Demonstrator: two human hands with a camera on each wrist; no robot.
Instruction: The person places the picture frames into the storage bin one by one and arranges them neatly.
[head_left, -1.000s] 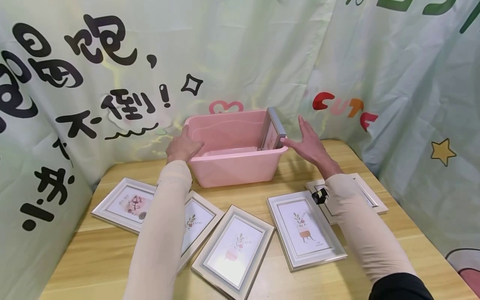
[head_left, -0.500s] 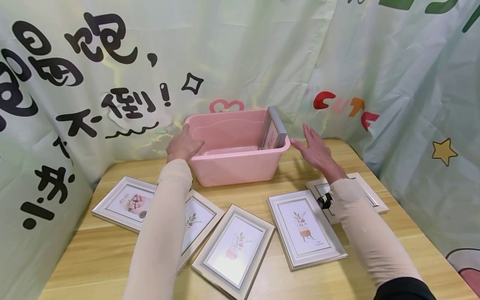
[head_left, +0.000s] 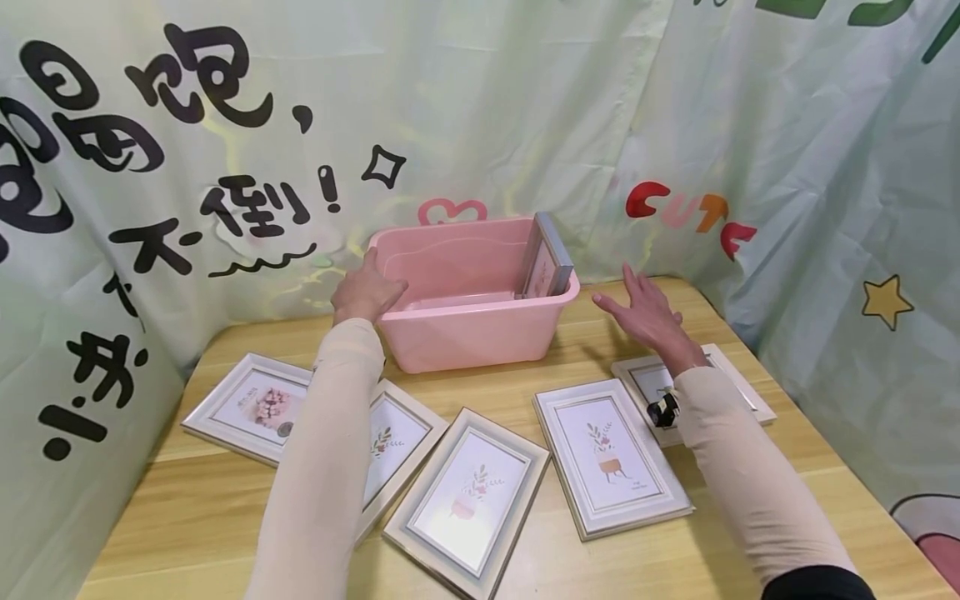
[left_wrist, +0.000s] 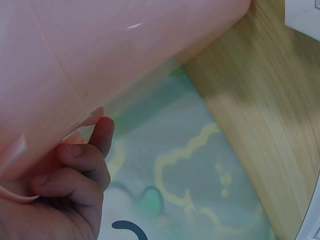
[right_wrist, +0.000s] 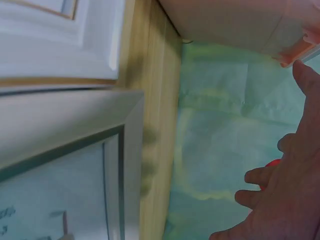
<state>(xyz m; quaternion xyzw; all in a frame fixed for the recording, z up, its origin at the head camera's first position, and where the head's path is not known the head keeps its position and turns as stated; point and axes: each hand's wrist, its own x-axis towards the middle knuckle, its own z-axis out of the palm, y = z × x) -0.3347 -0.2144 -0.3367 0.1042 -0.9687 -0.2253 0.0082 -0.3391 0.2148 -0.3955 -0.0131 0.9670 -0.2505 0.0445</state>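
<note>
A pink plastic bin (head_left: 472, 340) stands at the back of the wooden table. My left hand (head_left: 366, 292) grips its left rim, the thumb over the top; in the left wrist view the fingers (left_wrist: 82, 160) curl up beneath the rim. One picture frame (head_left: 555, 255) stands on edge inside the bin, against the right end wall. To the right of the bin, my right hand (head_left: 647, 315) hovers with spread fingers and holds nothing. Under that wrist lies a light picture frame (head_left: 738, 383), partly covered by the forearm.
More picture frames lie face up in front of the bin: a flower-print frame (head_left: 247, 408), a frame under the left forearm (head_left: 397, 437), a tilted centre frame (head_left: 468, 500) and a plant-print frame (head_left: 611, 458). A printed cloth (head_left: 510, 125) hangs behind and beside the table.
My right hand has left the bin's right rim and moved right, towards the frame there. The left hand and the bin have stayed put.
</note>
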